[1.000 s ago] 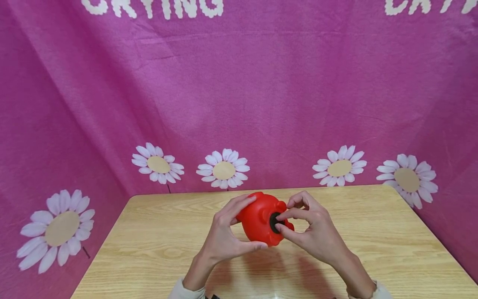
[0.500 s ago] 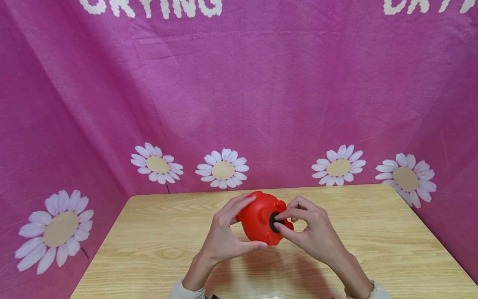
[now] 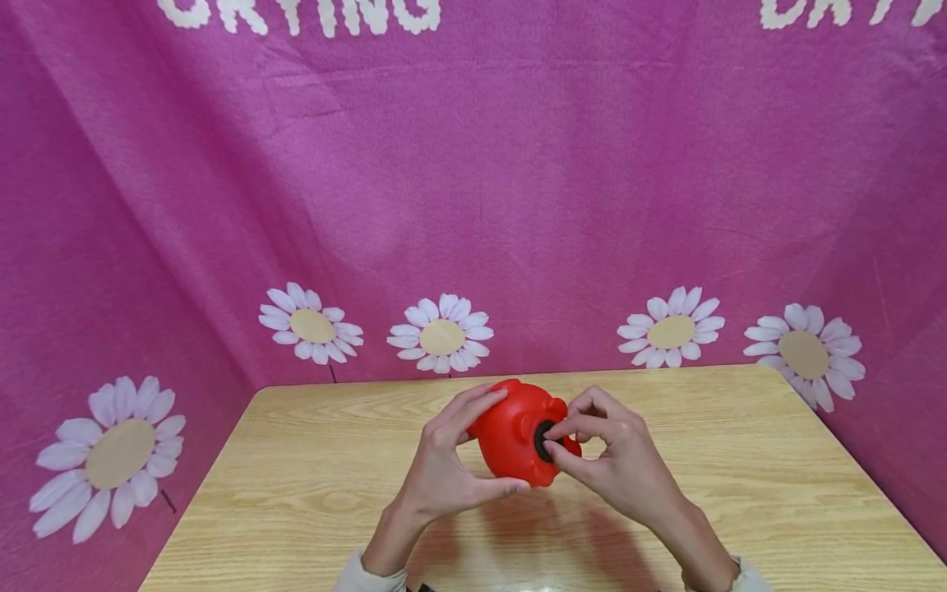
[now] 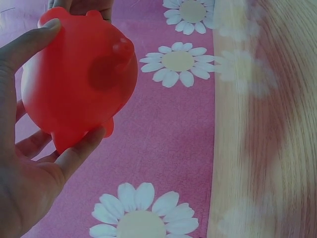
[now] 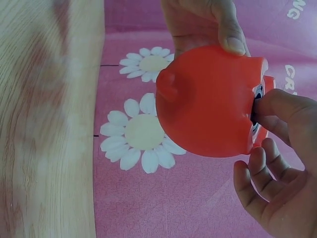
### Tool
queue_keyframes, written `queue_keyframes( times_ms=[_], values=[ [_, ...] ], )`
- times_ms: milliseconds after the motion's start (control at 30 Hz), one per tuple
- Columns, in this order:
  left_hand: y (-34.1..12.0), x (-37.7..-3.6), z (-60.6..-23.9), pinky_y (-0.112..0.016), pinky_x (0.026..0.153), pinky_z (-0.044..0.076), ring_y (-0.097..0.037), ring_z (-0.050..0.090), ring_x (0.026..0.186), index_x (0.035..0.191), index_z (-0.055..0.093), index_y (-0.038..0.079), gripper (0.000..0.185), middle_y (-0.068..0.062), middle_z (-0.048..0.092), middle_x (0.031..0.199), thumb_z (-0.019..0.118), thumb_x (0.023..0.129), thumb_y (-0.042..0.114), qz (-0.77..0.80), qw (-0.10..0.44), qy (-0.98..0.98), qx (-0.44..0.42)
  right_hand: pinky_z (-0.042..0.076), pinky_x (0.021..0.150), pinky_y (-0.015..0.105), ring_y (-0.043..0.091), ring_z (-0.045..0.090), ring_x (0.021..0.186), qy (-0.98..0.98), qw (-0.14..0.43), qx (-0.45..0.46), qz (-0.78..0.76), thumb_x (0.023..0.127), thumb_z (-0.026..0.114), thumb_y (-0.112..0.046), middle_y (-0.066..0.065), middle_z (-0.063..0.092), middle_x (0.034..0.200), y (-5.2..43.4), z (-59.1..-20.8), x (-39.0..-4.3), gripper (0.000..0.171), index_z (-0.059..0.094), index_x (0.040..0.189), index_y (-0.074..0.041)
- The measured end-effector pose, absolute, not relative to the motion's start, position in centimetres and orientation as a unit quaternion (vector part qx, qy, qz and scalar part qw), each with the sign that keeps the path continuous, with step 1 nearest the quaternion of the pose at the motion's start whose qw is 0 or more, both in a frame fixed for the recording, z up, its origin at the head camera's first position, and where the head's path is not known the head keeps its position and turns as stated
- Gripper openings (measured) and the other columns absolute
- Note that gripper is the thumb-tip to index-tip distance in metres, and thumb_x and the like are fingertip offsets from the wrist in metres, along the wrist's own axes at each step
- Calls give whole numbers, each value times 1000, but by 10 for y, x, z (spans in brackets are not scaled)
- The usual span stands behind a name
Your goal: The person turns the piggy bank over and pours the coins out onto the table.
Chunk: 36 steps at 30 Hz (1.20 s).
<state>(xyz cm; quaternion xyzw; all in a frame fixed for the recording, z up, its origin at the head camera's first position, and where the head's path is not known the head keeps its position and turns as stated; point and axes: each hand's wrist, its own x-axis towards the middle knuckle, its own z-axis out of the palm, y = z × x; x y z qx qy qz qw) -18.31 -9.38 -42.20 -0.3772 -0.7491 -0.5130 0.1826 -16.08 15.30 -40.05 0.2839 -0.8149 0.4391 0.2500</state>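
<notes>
A glossy red piggy bank (image 3: 506, 432) is held tilted above the table, its stubby feet and underside turned to the right. My left hand (image 3: 444, 460) grips its body, thumb below and fingers over the top. In the left wrist view, the rounded red body of the piggy bank (image 4: 79, 84) and a small knob at one end show. A round black plug (image 3: 541, 442) sits in the underside between the feet. My right hand (image 3: 625, 460) pinches the plug's middle between thumb and index finger, which partly cover it. Its other fingers are bent, apart from the bank in the right wrist view.
Below the hands lies a light wood-grain table (image 3: 311, 477), with a reddish shadow under the bank. A pink-purple cloth (image 3: 518, 205) with white daisies and lettering surrounds its back and sides.
The right hand's pinch stays on the plug while its knuckles and outer fingers have shifted slightly. The left hand and the piggy bank are almost still.
</notes>
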Motion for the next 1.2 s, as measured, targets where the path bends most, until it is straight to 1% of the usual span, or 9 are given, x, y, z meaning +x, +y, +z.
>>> queue_keyframes(
  times_ms=[67, 267, 500, 633, 800, 867, 1033, 1200],
  values=[
    [-94, -183, -422, -33, 92, 67, -26, 68, 129, 153, 58, 15, 93, -10, 60, 151, 102, 71, 19, -514, 182, -749, -377, 51, 64, 16, 14, 61, 85, -813, 253, 289, 437, 77, 90, 7, -8, 60, 97, 153, -401, -161, 32, 84, 88, -23],
    [-95, -183, -422, -33, 91, 67, -26, 68, 128, 153, 59, 16, 93, -10, 61, 151, 102, 71, 19, -512, 184, -749, -378, 51, 67, 12, 11, 57, 88, -800, 274, 309, 435, 75, 90, 9, -4, 56, 103, 151, -402, -162, 34, 83, 87, -22],
    [-95, -183, -421, -33, 92, 67, -26, 68, 129, 153, 58, 15, 93, -11, 60, 151, 101, 71, 17, -519, 181, -744, -381, 49, 75, 15, 11, 56, 93, -780, 315, 337, 422, 73, 89, 11, 2, 54, 106, 148, -405, -165, 35, 80, 87, -20],
    [-95, -184, -421, -34, 92, 67, -26, 68, 129, 153, 58, 14, 94, -11, 60, 151, 102, 70, 16, -523, 182, -738, -385, 47, 80, 14, 13, 54, 98, -775, 324, 347, 416, 72, 89, 12, 3, 53, 106, 149, -406, -167, 35, 80, 88, -19],
    [-95, -184, -420, -34, 92, 67, -27, 68, 129, 153, 58, 13, 94, -12, 60, 151, 102, 70, 16, -526, 183, -735, -388, 48, 84, 13, 16, 56, 100, -772, 344, 365, 391, 71, 88, 11, 5, 54, 107, 149, -406, -169, 34, 79, 88, -17],
    [-96, -184, -421, -34, 92, 67, -27, 68, 129, 153, 58, 13, 94, -12, 60, 151, 102, 70, 16, -526, 183, -734, -388, 48, 85, 13, 16, 56, 102, -776, 343, 364, 384, 72, 87, 9, 4, 54, 108, 149, -405, -168, 32, 79, 88, -17],
    [-96, -184, -421, -34, 93, 67, -27, 68, 129, 153, 58, 13, 95, -12, 60, 151, 102, 70, 16, -527, 181, -735, -386, 50, 85, 16, 16, 57, 103, -786, 336, 359, 375, 75, 85, 7, 4, 53, 108, 150, -403, -167, 28, 79, 88, -16],
    [-99, -185, -421, -35, 92, 67, -27, 67, 131, 154, 58, 13, 95, -12, 60, 152, 102, 70, 16, -523, 184, -738, -384, 49, 85, 17, 16, 55, 103, -783, 337, 361, 379, 79, 83, 5, 8, 52, 108, 153, -401, -168, 22, 78, 88, -15]
  ],
)
